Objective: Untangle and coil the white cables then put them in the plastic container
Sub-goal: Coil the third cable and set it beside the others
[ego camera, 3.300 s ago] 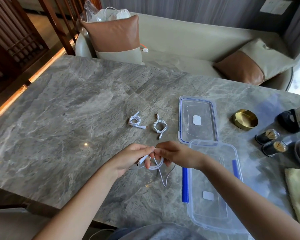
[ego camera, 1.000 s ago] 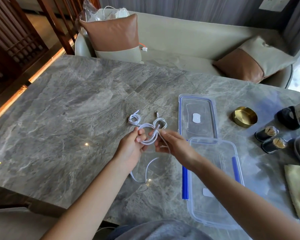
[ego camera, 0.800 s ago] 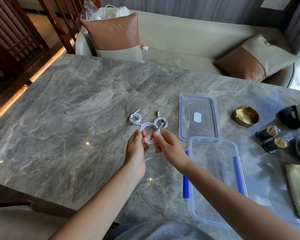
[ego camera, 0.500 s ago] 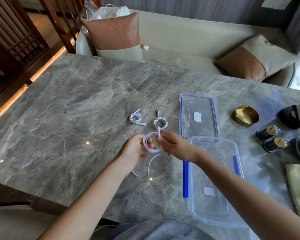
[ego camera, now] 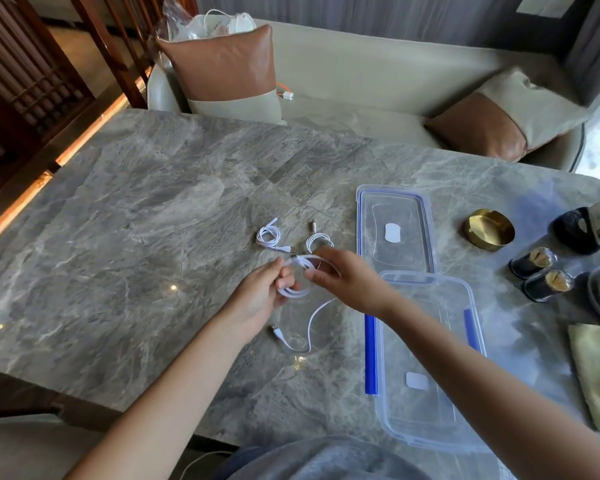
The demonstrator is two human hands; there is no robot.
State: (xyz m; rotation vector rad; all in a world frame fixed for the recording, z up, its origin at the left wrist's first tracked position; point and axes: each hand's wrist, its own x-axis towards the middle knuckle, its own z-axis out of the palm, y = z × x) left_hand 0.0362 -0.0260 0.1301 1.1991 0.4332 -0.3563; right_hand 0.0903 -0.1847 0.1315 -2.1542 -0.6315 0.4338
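My left hand [ego camera: 258, 299] and my right hand [ego camera: 347, 280] both grip a half-wound white cable [ego camera: 297, 292] just above the grey marble table [ego camera: 118, 254]. Its loose tail [ego camera: 309, 332] trails toward me and ends in a plug lying on the table. Two small coiled white cables lie beyond my hands: one coil [ego camera: 269, 235] to the left, another coil [ego camera: 319, 240] partly hidden behind my right fingers. The clear plastic container [ego camera: 426, 358] with blue clips stands open to the right of my hands. Its lid [ego camera: 394, 230] lies flat behind it.
A brass ashtray [ego camera: 489, 228], two small dark jars [ego camera: 541, 271] and a black object [ego camera: 575, 232] sit at the right. A yellow cloth [ego camera: 593, 372] lies at the right edge. A sofa with cushions [ego camera: 222, 71] runs behind the table.
My hands have wound more turns onto the coil. The loose tail has swung out toward me, and its plug now rests on the table below my left hand.
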